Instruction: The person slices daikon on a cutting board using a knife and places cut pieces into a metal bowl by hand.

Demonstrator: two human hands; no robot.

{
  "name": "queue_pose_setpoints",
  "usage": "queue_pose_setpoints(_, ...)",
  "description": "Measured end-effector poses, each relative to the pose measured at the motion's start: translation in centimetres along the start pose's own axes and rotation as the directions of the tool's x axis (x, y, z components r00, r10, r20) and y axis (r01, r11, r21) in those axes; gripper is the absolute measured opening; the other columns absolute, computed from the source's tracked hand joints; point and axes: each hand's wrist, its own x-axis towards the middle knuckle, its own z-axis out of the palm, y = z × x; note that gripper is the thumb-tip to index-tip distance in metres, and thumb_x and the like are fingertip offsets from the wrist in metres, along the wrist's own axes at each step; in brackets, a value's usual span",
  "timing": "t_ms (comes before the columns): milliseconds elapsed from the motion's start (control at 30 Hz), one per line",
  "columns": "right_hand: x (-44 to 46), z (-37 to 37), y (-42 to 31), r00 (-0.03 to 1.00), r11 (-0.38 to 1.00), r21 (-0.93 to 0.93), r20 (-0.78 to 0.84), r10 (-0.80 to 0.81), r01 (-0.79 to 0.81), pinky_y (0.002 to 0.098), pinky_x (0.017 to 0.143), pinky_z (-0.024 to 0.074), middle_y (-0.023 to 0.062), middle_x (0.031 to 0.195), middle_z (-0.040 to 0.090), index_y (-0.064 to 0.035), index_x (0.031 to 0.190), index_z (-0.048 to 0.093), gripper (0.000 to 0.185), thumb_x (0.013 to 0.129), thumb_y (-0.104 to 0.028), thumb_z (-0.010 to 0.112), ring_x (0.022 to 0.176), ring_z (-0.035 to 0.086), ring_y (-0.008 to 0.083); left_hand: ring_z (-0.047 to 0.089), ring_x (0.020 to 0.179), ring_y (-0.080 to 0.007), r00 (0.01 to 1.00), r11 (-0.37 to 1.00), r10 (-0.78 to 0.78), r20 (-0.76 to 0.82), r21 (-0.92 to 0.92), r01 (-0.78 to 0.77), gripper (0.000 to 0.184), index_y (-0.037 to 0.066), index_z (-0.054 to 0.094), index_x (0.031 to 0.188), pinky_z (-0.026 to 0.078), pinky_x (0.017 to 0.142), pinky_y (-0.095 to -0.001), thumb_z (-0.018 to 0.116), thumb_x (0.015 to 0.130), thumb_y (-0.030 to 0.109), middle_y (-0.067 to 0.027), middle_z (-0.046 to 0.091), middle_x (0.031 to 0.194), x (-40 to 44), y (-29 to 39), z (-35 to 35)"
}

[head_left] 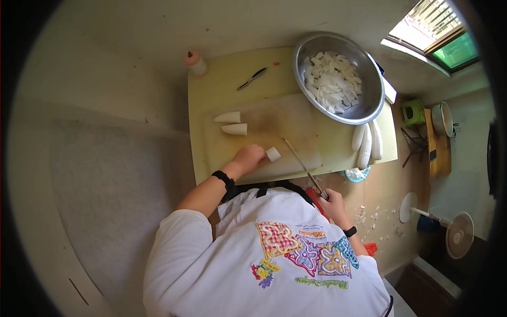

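Observation:
My left hand (250, 158) is closed around a piece of peeled white radish (273, 154) near the front of the cutting board (296, 113); its cut end sticks out to the right. In my right hand (332, 205) is the handle of a long knife (302, 166). The blade points up and left over the board's front right part, apart from the radish piece. Farther back on the left lie two tapered radish pieces, an upper one (228, 117) and a lower one (235, 129).
A big metal bowl (377, 95) of chopped white pieces (332, 79) stands at the back right. Whole peeled radishes (364, 145) lie in front of it. A peeler (252, 78) and a pink-topped bottle (195, 62) are toward the back. Scraps litter the floor near a fan (459, 235).

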Motion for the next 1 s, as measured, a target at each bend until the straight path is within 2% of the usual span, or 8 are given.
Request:
queue_pose_setpoints(67, 0.2, 0.2, -1.6, 0.999, 1.0, 0.026, 0.045, -0.018, 0.017, 0.0422, 0.054, 0.0432, 0.0217, 0.062, 0.054, 0.0018, 0.075, 0.06, 0.03, 0.083, -0.025, 0.072, 0.054, 0.049, 0.0357, 0.064, 0.093, -0.0318, 0.995, 0.999, 0.023, 0.097, 0.043, -0.027, 0.011, 0.011, 0.073, 0.089, 0.052, 0.081, -0.0418, 0.069, 0.081, 0.017, -0.0092, 0.07, 0.094, 0.1, 0.2, -0.1)
queue_pose_setpoints(167, 0.6, 1.2, -1.5, 0.993, 1.0, -0.017, 0.121, -0.007, 0.009, 0.0433, 0.055, 0.0435, 0.0218, 0.063, 0.055, 0.0013, 0.075, 0.061, 0.033, 0.084, -0.028, 0.073, 0.056, 0.053, 0.038, 0.063, 0.098, -0.0307, 0.994, 0.994, 0.106, 0.038, 0.015, -0.106, 0.014, 0.011, 0.073, 0.092, 0.053, 0.084, -0.041, 0.07, 0.081, 0.019, -0.0074, 0.069, 0.097, 0.4, 0.1, 0.5)
queue_pose_setpoints(267, 0.8, 2.3, -1.4, 0.994, 0.999, -0.031, 0.113, -0.01, 0.014, 0.0445, 0.055, 0.0438, 0.022, 0.063, 0.057, 0.001, 0.075, 0.06, 0.035, 0.084, -0.03, 0.073, 0.059, 0.056, 0.04, 0.064, 0.096, -0.0293, 0.944, 0.954, 0.298, -0.144, 0.062, -0.292, 0.012, 0.01, 0.073, 0.089, 0.055, 0.079, -0.0429, 0.066, 0.081, 0.017, -0.0069, 0.068, 0.093, 1.1, 0.1, 0.9)
queue_pose_setpoints(333, 1.1, 2.8, -1.4, 0.993, 0.999, -0.034, 0.114, 0.006, -0.002, 0.0445, 0.055, 0.0439, 0.022, 0.064, 0.057, 0.001, 0.075, 0.06, 0.036, 0.084, -0.031, 0.074, 0.059, 0.056, 0.04, 0.063, 0.104, -0.0289, 0.934, 0.945, 0.324, -0.151, 0.099, -0.311, 0.018, 0.01, 0.074, 0.097, 0.055, 0.085, -0.0416, 0.064, 0.083, 0.016, -0.0063, 0.068, 0.107, 1.4, 0.0, 1.6)
queue_pose_setpoints(633, 1.1, 3.4, -1.6, 0.993, 0.999, -0.042, 0.109, 0.038, -0.034, 0.0459, 0.057, 0.046, 0.0203, 0.065, 0.059, -0.0011, 0.075, 0.061, 0.037, 0.084, -0.035, 0.074, 0.062, 0.058, 0.0405, 0.056, 0.12, -0.0298, 0.968, 0.966, 0.25, 0.022, 0.064, -0.25, 0.027, 0.012, 0.071, 0.109, 0.048, 0.102, -0.0428, 0.064, 0.084, 0.017, -0.0079, 0.062, 0.125, 0.8, -1.8, 3.6)
queue_pose_setpoints(867, 1.2, 3.7, -2.1, 0.99, 0.997, -0.039, 0.125, 0.07, -0.065, 0.046, 0.058, 0.0469, 0.0199, 0.067, 0.06, -0.0017, 0.076, 0.061, 0.032, 0.084, -0.03, 0.073, 0.065, 0.06, 0.0406, 0.057, 0.117, -0.031, 0.969, 0.969, 0.244, 0.03, 0.034, -0.245, 0.029, 0.012, 0.071, 0.109, 0.048, 0.102, -0.0433, 0.067, 0.081, 0.015, -0.0087, 0.062, 0.125, 0.8, -1.7, 3.3)
queue_pose_setpoints(933, 1.3, 3.5, -2.5, 0.988, 0.997, -0.042, 0.133, 0.077, -0.072, 0.0458, 0.059, 0.0471, 0.0199, 0.067, 0.06, -0.0018, 0.076, 0.062, 0.031, 0.084, -0.03, 0.073, 0.065, 0.06, 0.0404, 0.06, 0.109, -0.0329, 0.954, 0.955, 0.295, -0.054, 0.005, -0.295, 0.024, 0.011, 0.069, 0.108, 0.054, 0.089, -0.0442, 0.061, 0.086, 0.014, -0.0065, 0.064, 0.119, 0.8, -1.7, 3.3)
queue_pose_setpoints(1000, 1.4, 3.3, -3.1, 0.987, 0.996, -0.044, 0.139, 0.083, -0.078, 0.0457, 0.059, 0.0474, 0.0198, 0.067, 0.06, -0.0019, 0.076, 0.062, 0.03, 0.084, -0.029, 0.073, 0.065, 0.06, 0.0403, 0.06, 0.108, -0.0331, 0.958, 0.959, 0.283, -0.036, -0.004, -0.284, 0.025, 0.011, 0.069, 0.109, 0.054, 0.089, -0.0442, 0.062, 0.085, 0.014, -0.0068, 0.063, 0.119, 0.7, -1.8, 3.4)
